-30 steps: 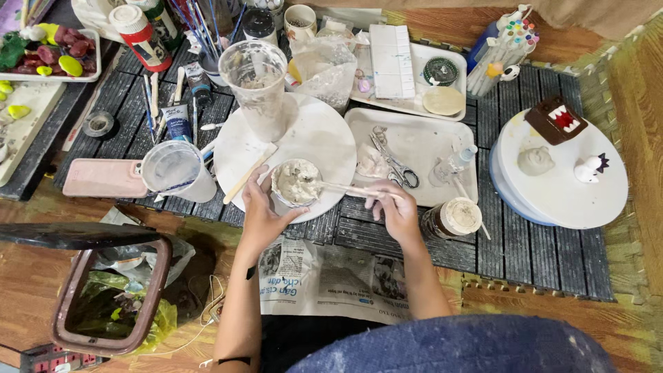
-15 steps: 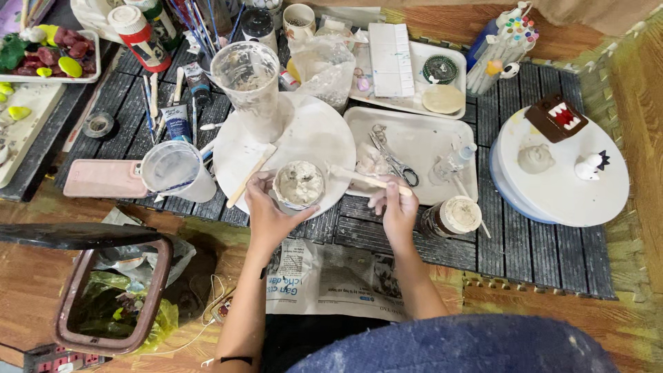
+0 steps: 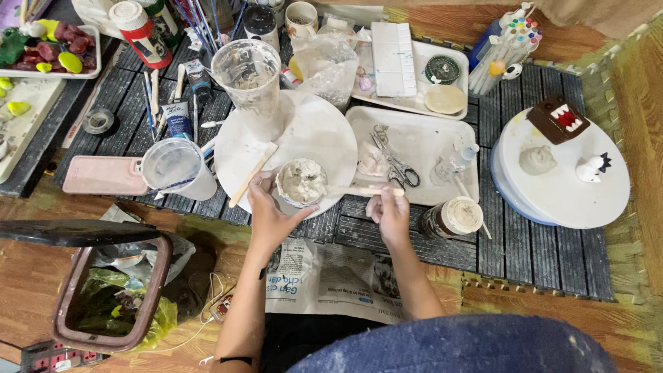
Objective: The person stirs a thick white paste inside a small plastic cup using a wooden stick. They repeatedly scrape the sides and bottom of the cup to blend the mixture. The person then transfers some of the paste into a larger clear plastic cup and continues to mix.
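Small round cup of grey-white paste sits at the near edge of the round white plastic board, cupped from the left side and beneath by the left hand, fingers wrapped closed around its wall. Right hand is pinched shut on the end of a flat wooden stir stick, which lies almost level with its far tip in the paste. Versus half a second ago: the cup has barely shifted and the stick reaches in from the right as it did then; a second ago the stick lay at much the same angle. So my read is that mixing is ongoing, not finished. A second loose wooden stick lies on the board left of the cup, apart from it. Behind, a tall clear plastic cup smeared with residue stands upright on the board; another clear cup sits off its left edge beside a pink phone. Right of the board, a white rectangular tray holds metal scissors. Just right of the right hand stands a small jar with a pale lid. All of this rests on a dark slatted mat on a wooden floor; newspaper lies at the knees, an open lined bin near left.
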